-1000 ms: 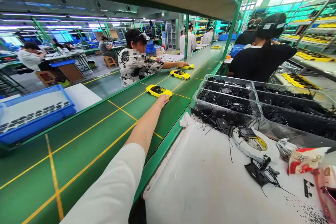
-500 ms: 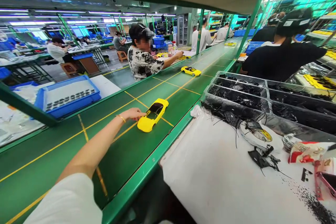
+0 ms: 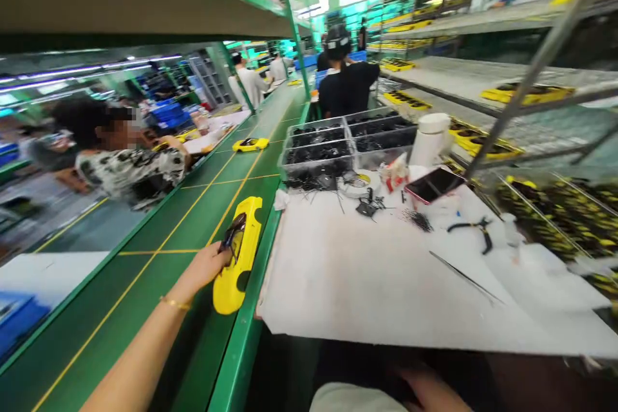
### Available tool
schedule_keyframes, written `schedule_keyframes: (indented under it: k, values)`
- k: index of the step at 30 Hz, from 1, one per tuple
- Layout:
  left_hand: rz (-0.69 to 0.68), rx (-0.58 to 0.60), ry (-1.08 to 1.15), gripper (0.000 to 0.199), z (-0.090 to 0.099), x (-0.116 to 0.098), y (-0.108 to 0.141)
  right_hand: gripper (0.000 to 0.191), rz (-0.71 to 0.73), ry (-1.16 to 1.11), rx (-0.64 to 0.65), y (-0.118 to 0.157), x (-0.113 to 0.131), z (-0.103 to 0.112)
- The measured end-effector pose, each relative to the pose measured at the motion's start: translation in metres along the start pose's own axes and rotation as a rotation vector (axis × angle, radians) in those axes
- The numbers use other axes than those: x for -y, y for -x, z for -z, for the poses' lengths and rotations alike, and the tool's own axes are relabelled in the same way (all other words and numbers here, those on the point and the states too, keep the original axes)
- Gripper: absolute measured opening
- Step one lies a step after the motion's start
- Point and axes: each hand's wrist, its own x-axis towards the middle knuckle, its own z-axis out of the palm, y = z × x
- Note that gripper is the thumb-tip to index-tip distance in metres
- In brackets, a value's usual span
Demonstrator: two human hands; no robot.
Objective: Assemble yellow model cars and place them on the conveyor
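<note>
My left hand [image 3: 210, 268] grips a yellow toy car body [image 3: 250, 241] by its near side, with the fingers at the dark window opening. The body is raised and tilted over the right edge of the green conveyor belt [image 3: 145, 309]. Farther along the belt lies another yellow car body [image 3: 251, 144]. Below the table's front edge, part of my right arm and perhaps my right hand [image 3: 425, 386] shows in shadow; its fingers are hidden. Right of the belt is the white-covered worktable [image 3: 347, 270].
On the table are a divided clear bin [image 3: 318, 172] of black parts, a tape roll [image 3: 355, 185], a phone [image 3: 436, 185], pliers [image 3: 477, 226], tweezers [image 3: 463, 275] and a white mug [image 3: 429, 138]. Racks [image 3: 434, 71] with yellow bodies stand at right. A co-worker [image 3: 135, 161] sits across the belt.
My left hand has taken hold of the car body, lifted it off the belt and brought it toward the table side. The view has swung right, and part of my right arm has appeared.
</note>
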Motion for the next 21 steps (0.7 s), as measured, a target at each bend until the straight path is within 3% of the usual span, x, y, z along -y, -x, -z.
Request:
schedule_keyframes:
  k: [2,4,6,8,10,12,15,17,21]
  values:
    - [-0.046,0.184,0.296,0.041,-0.025,-0.037,0.017,0.026,0.239,-0.077,0.263,0.011,-0.001,0.002]
    - [-0.129,0.390,0.460,0.041,-0.061,-0.080,0.040,0.044,0.554,-0.168,0.373,0.021,0.008,0.004]
    - [-0.178,0.526,0.567,0.036,-0.103,-0.119,0.065,0.073,0.788,-0.271,0.243,0.027,0.026,0.004]
    - [-0.170,0.668,0.626,0.036,-0.138,-0.148,0.087,0.095,0.874,-0.390,0.090,0.027,0.048,0.002]
    - [-0.181,0.760,0.680,0.042,-0.157,-0.161,0.102,0.100,0.908,-0.513,0.104,0.025,0.065,0.000]
    - [-0.224,0.868,0.646,0.049,-0.156,-0.160,0.110,0.095,0.925,-0.611,0.173,0.022,0.072,-0.002]
    - [-0.293,1.069,0.376,0.046,-0.130,-0.146,0.107,0.092,0.957,-0.579,0.200,0.019,0.066,-0.004]
    - [-0.374,1.038,0.266,0.036,-0.111,-0.137,0.100,0.093,0.949,-0.499,0.205,0.019,0.061,-0.008]
    - [-0.638,0.817,0.023,0.036,-0.093,-0.133,0.077,0.097,0.899,-0.385,0.218,0.021,0.058,-0.015]
